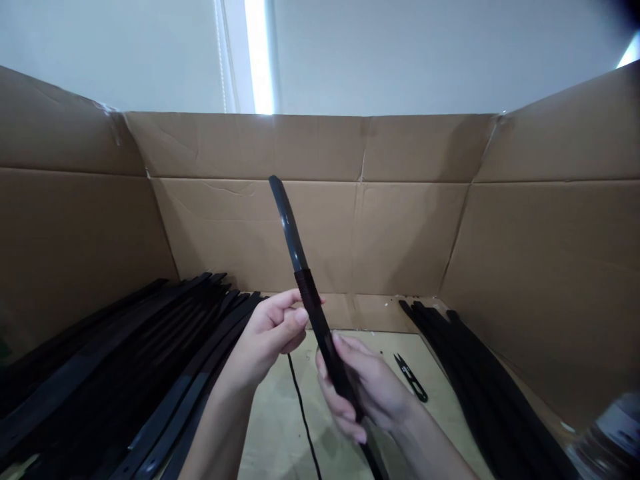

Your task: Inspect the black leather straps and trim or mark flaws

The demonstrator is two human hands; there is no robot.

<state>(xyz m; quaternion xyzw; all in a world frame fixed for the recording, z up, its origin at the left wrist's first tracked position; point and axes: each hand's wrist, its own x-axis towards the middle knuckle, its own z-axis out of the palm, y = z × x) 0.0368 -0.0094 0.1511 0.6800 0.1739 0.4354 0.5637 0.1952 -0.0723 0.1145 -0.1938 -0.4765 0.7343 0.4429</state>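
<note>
While right hand [373, 380] clasps black rod [291, 227], its lower end is cropped | left hand [275, 327] curled, cord [303, 410] grip unclear

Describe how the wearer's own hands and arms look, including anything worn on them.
The left hand and right hand are both ungloved. The left forearm and right forearm are bare as far as the view shows, with no sleeve, watch, bracelet or cable. No ring or marking shows, though some fingers are partly hidden.

Black snips [407, 374] lie on the tan tabletop [270, 420] between cardboard walls [225, 233], a bottle [613, 437] at lower right.
</note>
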